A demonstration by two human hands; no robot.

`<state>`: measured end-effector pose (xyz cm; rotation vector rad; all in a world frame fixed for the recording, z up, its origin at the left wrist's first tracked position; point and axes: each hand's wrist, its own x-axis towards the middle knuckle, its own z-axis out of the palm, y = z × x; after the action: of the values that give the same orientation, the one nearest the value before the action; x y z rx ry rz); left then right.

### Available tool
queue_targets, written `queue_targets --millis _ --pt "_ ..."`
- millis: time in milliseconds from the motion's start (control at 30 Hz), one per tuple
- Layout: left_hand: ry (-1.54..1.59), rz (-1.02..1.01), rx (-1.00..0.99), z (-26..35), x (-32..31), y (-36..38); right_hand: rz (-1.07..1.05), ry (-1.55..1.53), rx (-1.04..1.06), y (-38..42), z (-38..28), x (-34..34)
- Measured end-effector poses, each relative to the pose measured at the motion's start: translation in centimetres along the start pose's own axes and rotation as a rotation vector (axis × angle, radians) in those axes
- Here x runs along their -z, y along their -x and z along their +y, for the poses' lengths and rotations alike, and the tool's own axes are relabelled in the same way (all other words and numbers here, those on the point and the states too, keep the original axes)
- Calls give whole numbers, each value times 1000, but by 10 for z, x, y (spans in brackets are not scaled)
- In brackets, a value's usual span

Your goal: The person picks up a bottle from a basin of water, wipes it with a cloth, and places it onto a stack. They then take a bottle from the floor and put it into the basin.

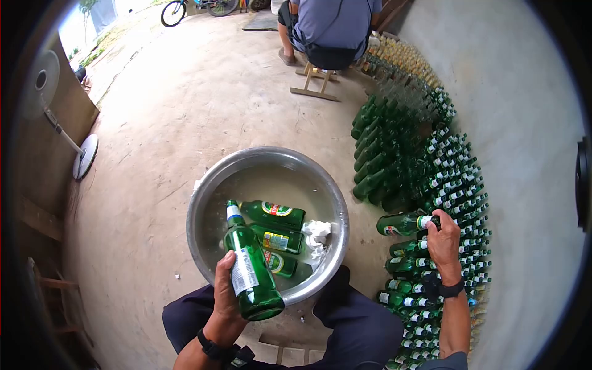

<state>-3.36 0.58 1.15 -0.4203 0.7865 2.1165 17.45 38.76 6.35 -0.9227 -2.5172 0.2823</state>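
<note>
My left hand [227, 288] is wrapped round a green bottle [251, 271] with a white label, tilted over the near rim of a round metal basin [337, 185]. Cloudy water fills the basin, and several green bottles [274, 214] lie in it beside crumpled white scraps [317, 234]. On the right, my right hand [443, 239] grips the neck of another green bottle [401, 224]. That one lies on its side at the stacked labelled bottles [404, 266].
Stacks of green bottles [376, 148] line the wall at right. A person [336, 28] sits on a wooden stool [314, 94] at the top. A standing fan [86, 154] is at left, a bicycle [174, 12] far back. My knees flank the basin's near side.
</note>
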Motion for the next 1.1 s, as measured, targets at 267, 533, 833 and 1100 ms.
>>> queue_targets --millis 267,533,833,1100 --pt "115 -108 3 16 -10 20 40 -70 313 -12 -139 45" --pt "164 -204 33 23 -1 26 -72 -178 482 -40 -192 -16" --pt "126 -136 58 27 -4 29 -204 -93 582 -72 -211 -120" --pt "173 -86 143 30 -3 28 -180 -241 599 -103 -242 -196"
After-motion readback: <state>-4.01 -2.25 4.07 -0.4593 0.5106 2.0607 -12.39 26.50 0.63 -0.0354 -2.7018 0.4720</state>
